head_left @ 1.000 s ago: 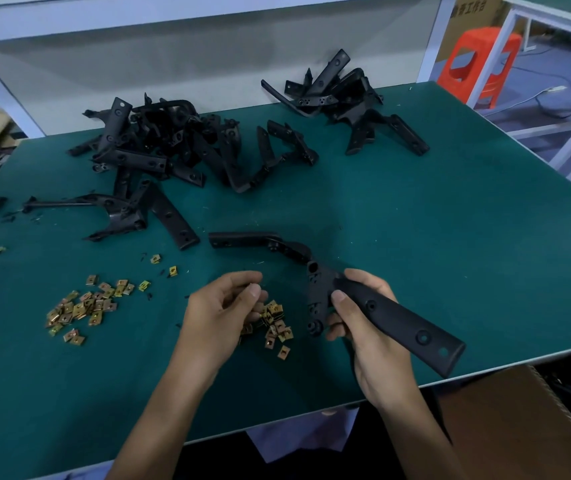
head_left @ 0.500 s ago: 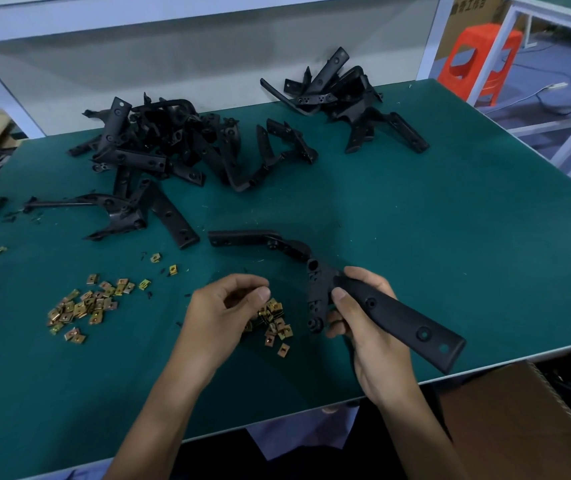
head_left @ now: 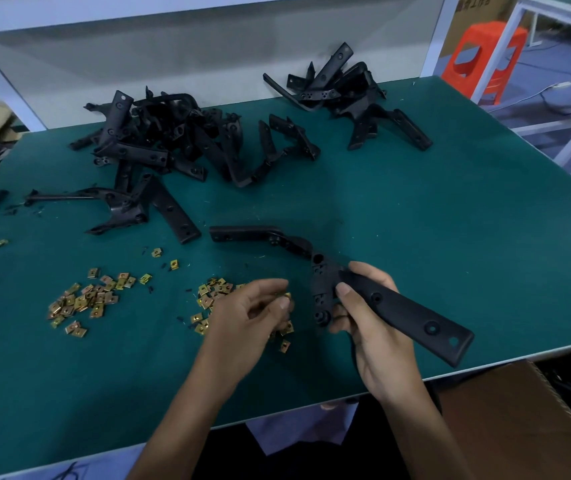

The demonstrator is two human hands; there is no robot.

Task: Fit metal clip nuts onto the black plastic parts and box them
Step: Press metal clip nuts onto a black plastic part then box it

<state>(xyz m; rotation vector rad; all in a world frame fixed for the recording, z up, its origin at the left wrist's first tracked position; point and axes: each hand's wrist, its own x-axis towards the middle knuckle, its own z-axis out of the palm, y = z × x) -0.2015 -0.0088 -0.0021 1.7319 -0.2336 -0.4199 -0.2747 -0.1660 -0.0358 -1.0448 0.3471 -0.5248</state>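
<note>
My right hand (head_left: 374,327) grips a long black plastic part (head_left: 405,313) by its middle, just above the green table's near edge; its far arm reaches left to about the table's centre. My left hand (head_left: 242,320) pinches one brass clip nut (head_left: 286,296) between thumb and fingertips, a short way left of the part's ribbed hub. Under and around that hand lie several loose clip nuts (head_left: 213,294). A second scatter of clip nuts (head_left: 83,301) lies further left.
Two heaps of black plastic parts lie at the back: a large one (head_left: 159,147) at left and a smaller one (head_left: 346,95) at right. A brown cardboard box (head_left: 519,420) stands below the table's near right edge. An orange stool (head_left: 485,57) stands beyond the table.
My left hand has lifted off the nut pile with one clip nut pinched and moved right, closer to the black part. My right hand and the part have barely shifted.
</note>
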